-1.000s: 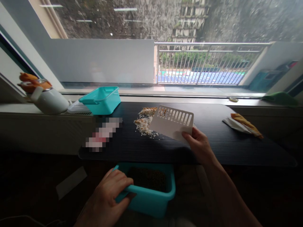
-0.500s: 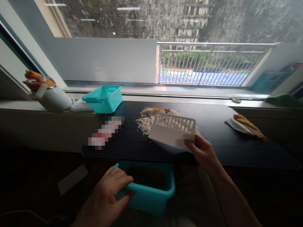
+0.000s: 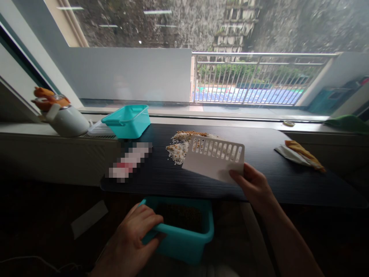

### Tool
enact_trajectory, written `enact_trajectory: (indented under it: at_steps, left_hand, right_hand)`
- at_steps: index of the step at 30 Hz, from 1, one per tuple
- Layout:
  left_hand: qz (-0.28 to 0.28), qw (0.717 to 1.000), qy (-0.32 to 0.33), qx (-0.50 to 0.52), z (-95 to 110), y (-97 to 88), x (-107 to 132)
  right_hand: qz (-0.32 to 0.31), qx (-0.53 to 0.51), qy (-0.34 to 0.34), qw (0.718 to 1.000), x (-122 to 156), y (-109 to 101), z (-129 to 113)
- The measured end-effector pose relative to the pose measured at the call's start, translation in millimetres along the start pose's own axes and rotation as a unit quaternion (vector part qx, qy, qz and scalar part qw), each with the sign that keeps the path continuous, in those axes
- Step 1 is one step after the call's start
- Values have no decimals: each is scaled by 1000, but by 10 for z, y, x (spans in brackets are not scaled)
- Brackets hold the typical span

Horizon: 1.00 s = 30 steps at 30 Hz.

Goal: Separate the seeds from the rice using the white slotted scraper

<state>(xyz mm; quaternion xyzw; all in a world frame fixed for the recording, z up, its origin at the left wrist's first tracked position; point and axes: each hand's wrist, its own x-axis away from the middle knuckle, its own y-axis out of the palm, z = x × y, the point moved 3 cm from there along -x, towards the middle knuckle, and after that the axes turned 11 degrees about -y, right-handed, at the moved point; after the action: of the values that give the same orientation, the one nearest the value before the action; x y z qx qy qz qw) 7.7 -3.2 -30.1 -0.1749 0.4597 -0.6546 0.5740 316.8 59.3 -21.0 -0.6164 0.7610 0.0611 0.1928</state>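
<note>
My left hand (image 3: pixel 135 231) is wrapped round the near-left rim of a teal plastic bin (image 3: pixel 184 234), below the table's front edge. Dark brown grains cover the bin's bottom. In my right hand (image 3: pixel 253 184) is a flat white slotted plastic plate (image 3: pixel 213 161), pinched at its lower right corner. It tilts over the table, with its row of slots along the far edge. Behind it and to its left lies a spread of white grains (image 3: pixel 179 153) mixed with brown ones; the plate hides part of this pile.
On the dark table (image 3: pixel 161 181) a blurred pinkish item (image 3: pixel 129 161) lies left and a yellow-and-white folded cloth or packet (image 3: pixel 302 156) right. A second teal bin (image 3: pixel 131 123) stands at the back left, near a grey-white pot (image 3: pixel 67 119) on the sill.
My right hand has moved slightly right with the slotted plate. My left hand and the teal bin stay almost in place.
</note>
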Motion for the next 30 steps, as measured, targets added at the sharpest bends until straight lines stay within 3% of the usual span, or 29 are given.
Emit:
enact_trajectory:
  at_steps: [4, 9, 12, 17, 25, 30]
  left_hand:
    - [12, 1000, 15, -3, 40, -6, -22]
    - [14, 1000, 22, -1, 50, 2, -35]
    - [7, 1000, 18, 1, 27, 18, -20]
    - [-10, 1000, -1, 3, -4, 43, -5]
    - [-15, 1000, 7, 2, -5, 30, -10]
    - [-16, 1000, 2, 9, -29, 38, -8]
  right_hand:
    - [35, 28, -32, 998, -278, 123, 86]
    - [-5, 29, -50, 998, -464, 328, 147]
    - [-17, 42, -34, 998, -454, 304, 151]
    - [27, 42, -24, 998, -436, 174, 153]
    - [-4, -8, 6, 1000, -517, 285, 200]
    - [13, -32, 19, 999, -545, 272, 216]
